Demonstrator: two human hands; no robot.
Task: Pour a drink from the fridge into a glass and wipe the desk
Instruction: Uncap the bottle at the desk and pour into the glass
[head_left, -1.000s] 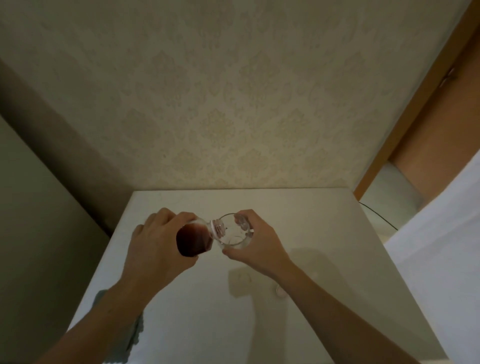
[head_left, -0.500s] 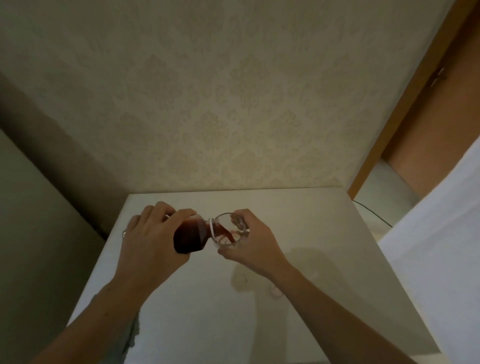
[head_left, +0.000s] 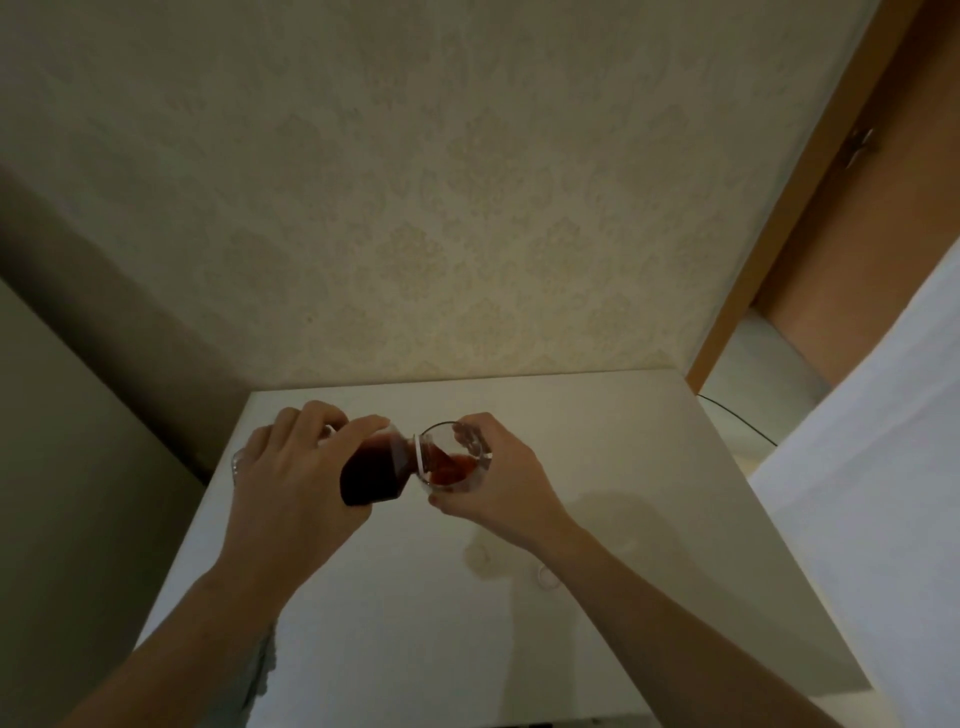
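My left hand (head_left: 291, 483) grips a small clear bottle (head_left: 379, 470) of dark red drink, tipped to the right with its white-ringed neck over the rim of a clear glass (head_left: 457, 460). Red liquid runs from the neck into the glass and pools at its bottom. My right hand (head_left: 498, 478) holds the glass from the right side, lifted a little above the white desk (head_left: 597, 431). A grey cloth (head_left: 260, 670) lies on the desk's near left, mostly hidden by my left forearm.
A small white cap (head_left: 546, 576) lies on the desk beside my right forearm. Patterned wallpaper rises behind the desk, a dark panel stands at left, and a wooden door frame (head_left: 769, 234) with a black cable (head_left: 737, 418) is at right.
The bottle has tipped further over the glass. Red drink now flows into the glass, which was empty a second ago. Both hands stay in nearly the same place.
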